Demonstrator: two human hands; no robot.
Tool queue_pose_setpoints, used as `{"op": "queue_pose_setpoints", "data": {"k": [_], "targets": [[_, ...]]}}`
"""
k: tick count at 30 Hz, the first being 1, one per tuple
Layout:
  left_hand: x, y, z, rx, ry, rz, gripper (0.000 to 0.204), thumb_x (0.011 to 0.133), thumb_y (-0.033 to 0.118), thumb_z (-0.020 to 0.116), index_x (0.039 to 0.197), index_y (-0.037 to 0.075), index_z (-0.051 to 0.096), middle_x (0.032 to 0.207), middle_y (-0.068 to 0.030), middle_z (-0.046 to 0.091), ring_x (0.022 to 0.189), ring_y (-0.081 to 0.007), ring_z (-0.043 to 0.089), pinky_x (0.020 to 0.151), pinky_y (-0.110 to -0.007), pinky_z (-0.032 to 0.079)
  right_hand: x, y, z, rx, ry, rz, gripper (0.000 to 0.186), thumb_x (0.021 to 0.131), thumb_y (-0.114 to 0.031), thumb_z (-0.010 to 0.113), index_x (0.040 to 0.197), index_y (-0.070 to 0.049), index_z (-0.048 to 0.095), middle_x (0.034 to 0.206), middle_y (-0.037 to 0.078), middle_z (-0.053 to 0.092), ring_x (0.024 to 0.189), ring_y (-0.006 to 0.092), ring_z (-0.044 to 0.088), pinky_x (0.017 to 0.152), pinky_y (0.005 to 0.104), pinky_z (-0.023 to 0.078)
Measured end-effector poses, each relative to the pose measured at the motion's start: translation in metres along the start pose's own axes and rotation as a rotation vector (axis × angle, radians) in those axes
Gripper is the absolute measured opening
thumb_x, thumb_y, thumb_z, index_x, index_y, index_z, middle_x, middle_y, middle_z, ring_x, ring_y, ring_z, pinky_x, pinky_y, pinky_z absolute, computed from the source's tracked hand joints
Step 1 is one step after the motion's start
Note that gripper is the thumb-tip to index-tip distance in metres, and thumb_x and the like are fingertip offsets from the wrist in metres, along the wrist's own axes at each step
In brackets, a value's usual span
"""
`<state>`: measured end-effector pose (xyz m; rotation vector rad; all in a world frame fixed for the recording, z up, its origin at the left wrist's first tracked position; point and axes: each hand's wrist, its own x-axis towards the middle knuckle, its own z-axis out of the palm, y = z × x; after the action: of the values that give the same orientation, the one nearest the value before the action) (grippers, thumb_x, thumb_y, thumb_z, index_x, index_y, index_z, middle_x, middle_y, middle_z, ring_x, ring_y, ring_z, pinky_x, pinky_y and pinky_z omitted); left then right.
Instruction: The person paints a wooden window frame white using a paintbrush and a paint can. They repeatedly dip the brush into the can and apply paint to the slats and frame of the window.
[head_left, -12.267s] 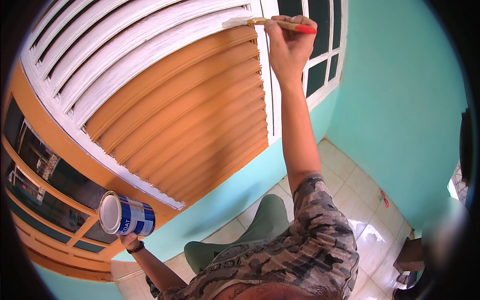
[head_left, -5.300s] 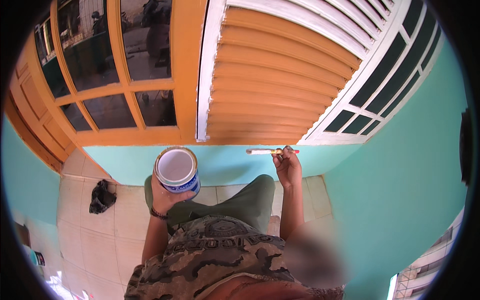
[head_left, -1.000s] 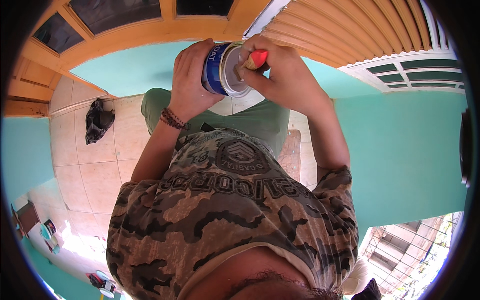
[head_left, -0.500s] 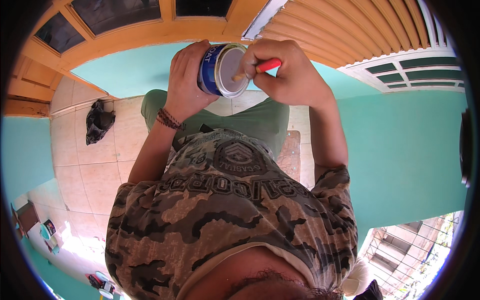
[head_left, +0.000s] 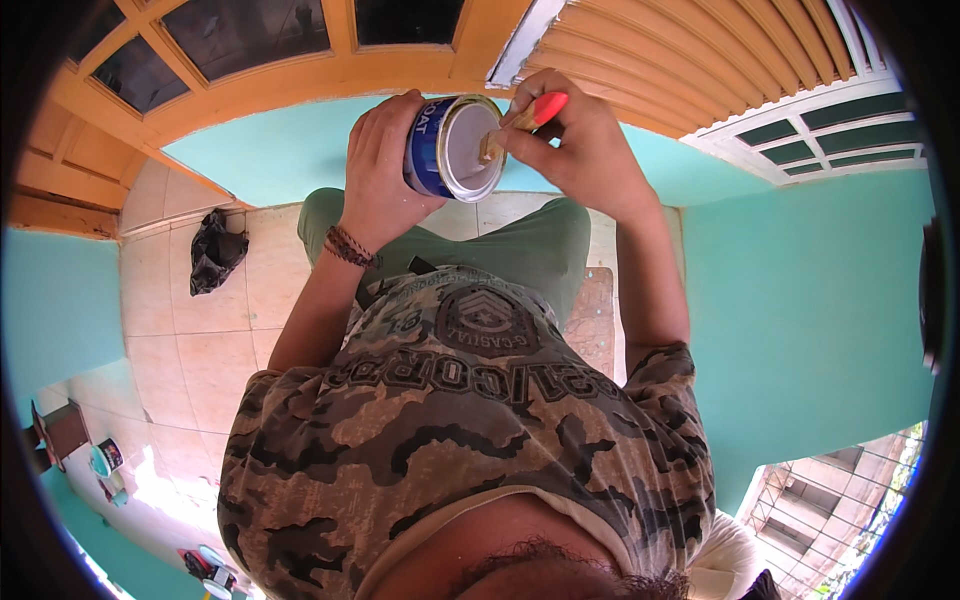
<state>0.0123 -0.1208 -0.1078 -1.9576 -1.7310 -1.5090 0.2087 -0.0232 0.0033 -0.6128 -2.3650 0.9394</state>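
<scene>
So the left hand (head_left: 385,175) is clamped round a tilted blue paint can (head_left: 430,150), which sits right between both hands, while the right hand (head_left: 582,150) pinches a red-tipped brush (head_left: 545,108) poking into the can's mouth.

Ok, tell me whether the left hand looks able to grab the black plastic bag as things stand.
Probably not: the left hand is wrapped around the blue cylindrical paint can, so it looks occupied, and the black plastic bag lies apart from it on the pale tiled floor.
</scene>
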Motion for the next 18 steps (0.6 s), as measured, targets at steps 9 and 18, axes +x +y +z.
{"op": "queue_pose_setpoints", "data": {"k": [9, 18], "targets": [[0.001, 0.002, 0.004, 0.048, -0.010, 0.041, 0.100, 0.053, 0.023, 0.094, 0.140, 0.003, 0.048, 0.133, -0.0172, 0.057, 0.123, -0.0369, 0.055, 0.107, -0.048, 0.041, -0.007, -0.029, -0.010, -0.205, 0.057, 0.088, 0.032, 0.083, -0.007, 0.078, 0.103, -0.004, 0.053, 0.082, 0.008, 0.064, 0.076, 0.0230, 0.067, 0.069, 0.0336, 0.053], [0.005, 0.000, 0.006, 0.031, -0.021, 0.020, 0.100, 0.054, 0.022, 0.093, 0.141, 0.005, 0.047, 0.134, -0.0173, 0.056, 0.124, -0.0368, 0.054, 0.107, -0.049, 0.041, -0.013, -0.005, -0.021, -0.104, 0.027, 0.015, 0.027, 0.086, -0.001, 0.074, 0.103, -0.003, 0.053, 0.092, 0.008, 0.068, 0.083, 0.0180, 0.069, 0.074, 0.0288, 0.055]]}}
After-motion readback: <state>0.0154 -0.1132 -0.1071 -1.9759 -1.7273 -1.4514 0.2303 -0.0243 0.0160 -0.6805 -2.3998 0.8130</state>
